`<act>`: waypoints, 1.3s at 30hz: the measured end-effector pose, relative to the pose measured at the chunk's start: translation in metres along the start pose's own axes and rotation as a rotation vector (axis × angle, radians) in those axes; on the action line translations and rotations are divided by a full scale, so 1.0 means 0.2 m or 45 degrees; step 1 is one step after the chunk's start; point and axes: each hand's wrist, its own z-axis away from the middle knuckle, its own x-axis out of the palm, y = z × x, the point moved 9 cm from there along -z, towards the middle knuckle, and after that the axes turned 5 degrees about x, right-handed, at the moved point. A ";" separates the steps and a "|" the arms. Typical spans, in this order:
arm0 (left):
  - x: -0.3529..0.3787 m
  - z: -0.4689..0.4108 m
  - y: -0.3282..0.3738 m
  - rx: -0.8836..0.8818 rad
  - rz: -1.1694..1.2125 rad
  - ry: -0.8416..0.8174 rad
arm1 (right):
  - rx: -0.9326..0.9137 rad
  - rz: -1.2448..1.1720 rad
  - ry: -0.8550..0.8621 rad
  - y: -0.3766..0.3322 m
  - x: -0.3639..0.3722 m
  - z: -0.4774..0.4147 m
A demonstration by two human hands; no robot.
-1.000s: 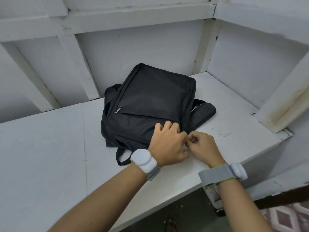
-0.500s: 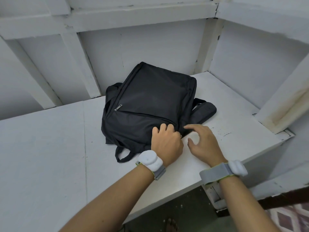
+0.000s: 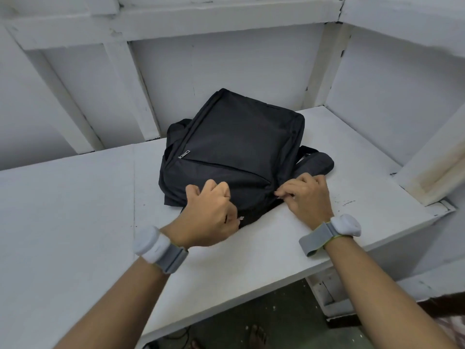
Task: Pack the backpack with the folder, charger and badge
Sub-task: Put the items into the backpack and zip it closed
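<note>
Black backpack lies flat on the white shelf, left hand pinching what looks like its near-edge zipper pull, right hand gripping the near-right corner: zipper step, and the next move likely needs taut fabric and a steady draw.

Site: most likely a plain storage corner in a home, though I can't be certain.

Evidence:
- A deep white-painted shelf is built into a corner.
- The wall behind is framed with white posts and a rail, with paint chipped and cracked at the joints.
- The right-hand post carries a brownish stain, and the shelf top is scuffed.
- A backpack lies on the shelf.
- Below the shelf edge is a dark floor with my bare foot on it and a cable nearby.
- Patterned tiles show at lower right.
</note>
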 end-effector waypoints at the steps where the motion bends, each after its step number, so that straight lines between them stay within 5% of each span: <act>1: 0.00 0.04 -0.07 -0.010 -0.001 -0.020 | 0.021 0.002 0.003 0.01 0.01 -0.01; 8: 0.03 0.23 -0.39 -0.174 0.310 -0.092 | 0.189 -0.095 -0.226 0.02 0.04 -0.03; 13: 0.02 0.21 -0.39 -0.157 0.481 -0.049 | -0.192 -0.582 -0.247 -0.42 -0.13 -0.07; 17: 0.04 0.19 -0.41 -0.156 0.546 -0.053 | -0.486 -0.403 -0.337 -0.71 0.01 0.00; 24: 0.00 0.23 -0.53 -0.201 0.636 0.179 | -0.531 -0.384 -0.086 -0.74 0.07 0.00; 30: -0.01 0.25 -0.73 -0.388 0.332 0.168 | -0.428 -0.300 -0.450 -0.76 0.13 -0.08; 33: 0.00 0.27 -0.71 -0.408 0.561 0.190 | -0.345 -0.192 -0.651 -0.78 0.14 -0.12; 39: 0.17 0.29 -0.54 -0.272 0.772 -0.217 | -0.446 -0.035 -0.577 -1.00 0.20 -0.14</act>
